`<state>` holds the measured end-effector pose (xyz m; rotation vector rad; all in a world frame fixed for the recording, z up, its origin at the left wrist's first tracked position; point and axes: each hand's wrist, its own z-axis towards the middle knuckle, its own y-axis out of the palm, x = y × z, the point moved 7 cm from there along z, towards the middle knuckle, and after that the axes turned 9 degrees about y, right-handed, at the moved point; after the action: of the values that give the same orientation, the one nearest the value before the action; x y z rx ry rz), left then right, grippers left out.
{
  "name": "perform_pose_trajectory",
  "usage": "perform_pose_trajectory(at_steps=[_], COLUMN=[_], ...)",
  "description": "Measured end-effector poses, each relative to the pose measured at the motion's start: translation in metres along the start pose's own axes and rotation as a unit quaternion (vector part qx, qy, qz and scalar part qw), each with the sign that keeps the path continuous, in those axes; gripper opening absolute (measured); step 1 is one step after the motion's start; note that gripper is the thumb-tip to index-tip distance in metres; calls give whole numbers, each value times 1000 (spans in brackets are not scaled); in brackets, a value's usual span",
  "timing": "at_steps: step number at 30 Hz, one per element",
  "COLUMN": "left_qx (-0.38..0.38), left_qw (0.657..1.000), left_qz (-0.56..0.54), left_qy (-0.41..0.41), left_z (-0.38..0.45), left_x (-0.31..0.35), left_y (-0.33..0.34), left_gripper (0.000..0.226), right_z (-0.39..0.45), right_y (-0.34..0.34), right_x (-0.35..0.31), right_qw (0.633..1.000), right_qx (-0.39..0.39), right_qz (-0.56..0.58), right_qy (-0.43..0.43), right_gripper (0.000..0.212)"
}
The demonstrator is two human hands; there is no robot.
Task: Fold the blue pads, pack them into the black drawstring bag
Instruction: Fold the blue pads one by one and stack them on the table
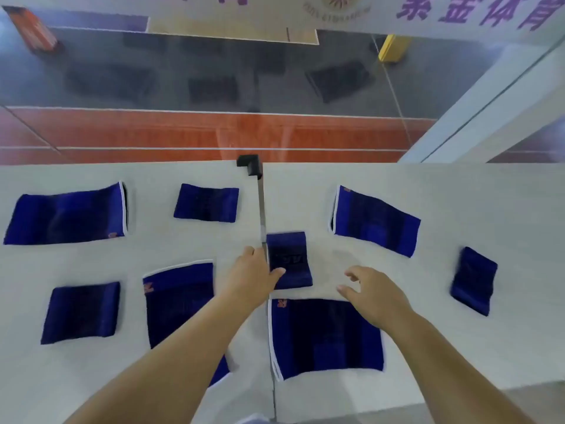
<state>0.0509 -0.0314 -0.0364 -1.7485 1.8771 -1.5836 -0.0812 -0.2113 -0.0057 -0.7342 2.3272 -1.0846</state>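
Reaching forward over the pale bench (397, 332), two bare forearms crossed the nearest blue pads. The left arm passed over a white-edged pad (180, 304) with an orange mark at its corner, too blurred to read. The right arm hung above the largest near pad (324, 338), which carried a similar unreadable orange mark at its upper left corner. A smaller folded pad (81, 313) lay off to the near left.

The left hand (252, 275) had its thumb resting on the edge of a small centre pad (289, 260), whose far end curled upward; dark lettering on it could not be made out. The right hand (376, 293) hovered just beside that pad, fingers (351, 273) spread and released, holding nothing.

A narrow pad (474, 281) lay well apart at the right. Farther back sat a long pad (65, 215) on the left, a short pad (206, 203) near the middle, and a tilted pad (376, 221) on the right. A seam split the bench, ending at a black bracket (249, 165) on the far edge.

Beyond, a glass panel (214, 71) reflected the scene over orange flooring (183, 133). Purple Chinese characters (480, 10) ran along the top, cut off. No black drawstring bag showed.
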Motion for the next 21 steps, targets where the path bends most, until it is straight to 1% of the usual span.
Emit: perform_pose_trajectory(at_steps=[5, 9, 12, 15, 17, 18, 21], left_qx=[28, 67, 84, 51, 42, 48, 64], left_qw=[998, 994, 993, 998, 998, 997, 984], left_qz=[-14, -44, -57, -28, -34, -54, -166], left_qy=[-50, -80, -57, -36, -28, -23, -2], left_z=[17, 18, 18, 21, 24, 24, 27], left_x=[6, 7, 14, 29, 42, 50, 76], left_y=[11, 14, 15, 22, 28, 28, 33], left_gripper=[59, 56, 43, 19, 16, 15, 12], right_z=[7, 9, 10, 11, 12, 12, 12], right_y=[-6, -11, -14, -19, -23, -25, -33], right_x=[27, 53, 73, 95, 110, 118, 144], right_qw=[999, 999, 999, 998, 997, 997, 994], right_qx=[-7, -9, -15, -17, -13, -9, 7], right_qz=[12, 19, 25, 38, 50, 57, 81], right_qy=[30, 37, 35, 41, 49, 54, 70], right_gripper=[46, 45, 44, 44, 44, 44, 43])
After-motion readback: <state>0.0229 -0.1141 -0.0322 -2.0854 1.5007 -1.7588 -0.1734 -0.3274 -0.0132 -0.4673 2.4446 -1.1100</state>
